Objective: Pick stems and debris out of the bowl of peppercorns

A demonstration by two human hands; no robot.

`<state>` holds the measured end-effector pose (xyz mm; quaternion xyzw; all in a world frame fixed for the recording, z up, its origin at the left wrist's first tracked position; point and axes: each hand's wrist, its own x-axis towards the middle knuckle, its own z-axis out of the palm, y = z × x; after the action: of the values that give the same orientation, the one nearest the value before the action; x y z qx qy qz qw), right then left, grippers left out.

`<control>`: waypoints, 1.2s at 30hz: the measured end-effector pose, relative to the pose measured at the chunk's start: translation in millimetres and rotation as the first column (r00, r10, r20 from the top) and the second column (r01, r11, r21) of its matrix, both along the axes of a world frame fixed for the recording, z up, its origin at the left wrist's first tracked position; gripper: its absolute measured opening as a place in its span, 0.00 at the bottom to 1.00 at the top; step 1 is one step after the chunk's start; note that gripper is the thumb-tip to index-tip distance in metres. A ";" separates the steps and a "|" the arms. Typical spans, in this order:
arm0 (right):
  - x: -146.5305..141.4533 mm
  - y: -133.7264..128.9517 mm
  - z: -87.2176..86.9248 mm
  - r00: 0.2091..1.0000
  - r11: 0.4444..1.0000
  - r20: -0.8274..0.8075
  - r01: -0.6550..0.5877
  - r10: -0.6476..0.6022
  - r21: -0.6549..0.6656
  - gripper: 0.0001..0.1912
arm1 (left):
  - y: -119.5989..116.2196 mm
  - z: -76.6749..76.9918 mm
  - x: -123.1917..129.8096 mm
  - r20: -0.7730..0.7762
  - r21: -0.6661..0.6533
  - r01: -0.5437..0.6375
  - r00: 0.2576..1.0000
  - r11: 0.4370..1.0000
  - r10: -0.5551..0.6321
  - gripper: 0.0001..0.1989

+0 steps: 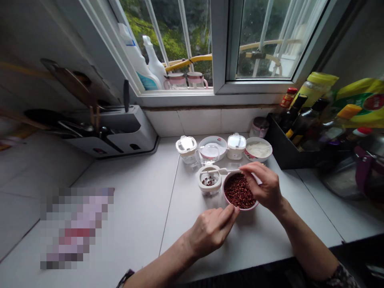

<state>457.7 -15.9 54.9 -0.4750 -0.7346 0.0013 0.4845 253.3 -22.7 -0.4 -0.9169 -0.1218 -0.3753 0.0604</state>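
My left hand (pixel 211 229) pinches the near rim of a pink-edged bowl (pixel 251 208). Dark red grains that look like Sichuan peppercorns (pixel 238 191) fill this bowl. Between the fingertips of my right hand (pixel 264 186) is the handle of a small white spoon (pixel 223 171), held level above the bowl's far side. The spoon's other end reaches over an open seasoning jar (pixel 209 188), its clear lid (pixel 207 154) tipped up at the back. A few of the red grains lie inside the jar.
Behind stand two closed seasoning jars (pixel 186 150) (pixel 236 147), a bowl of white granules (pixel 213 150) and another white-filled bowl (pixel 258 150). A dark bottle rack (pixel 279 150) is at right, a grey knife holder (pixel 129 138) at left. A blurred-out packet (pixel 79 228) lies left.
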 end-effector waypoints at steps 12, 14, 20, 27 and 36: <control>12.6 6.4 -4.2 0.996 0.928 0.088 0.021 0.013 -0.373 0.11 | 0.5 0.4 -0.6 0.012 -0.016 0.016 1.000 1.000 -0.016 0.12; 10.5 6.5 -4.9 0.998 0.916 0.059 0.006 0.019 -0.401 0.11 | 0.7 0.4 -0.5 0.013 -0.010 0.019 1.000 1.000 -0.019 0.12; 13.5 8.6 -4.4 1.000 0.903 -0.012 0.018 -0.026 -0.430 0.11 | 1.0 -2.4 -1.5 0.003 -0.013 0.022 1.000 1.000 -0.022 0.12; 15.4 9.2 -2.6 0.990 0.862 -0.119 0.002 -0.072 -0.507 0.10 | 0.7 -1.9 -2.1 -0.013 -0.008 0.022 1.000 1.000 -0.022 0.12; 23.4 10.9 -1.2 0.969 0.828 -0.214 -0.017 -0.126 -0.560 0.09 | 0.6 -3.2 -2.6 -0.002 -0.029 0.021 1.000 0.999 -0.021 0.13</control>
<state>481.0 -5.0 53.8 -0.6127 -0.6236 0.2594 0.4104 250.7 -22.0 -3.5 -0.9192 -0.1176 -0.3732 0.0433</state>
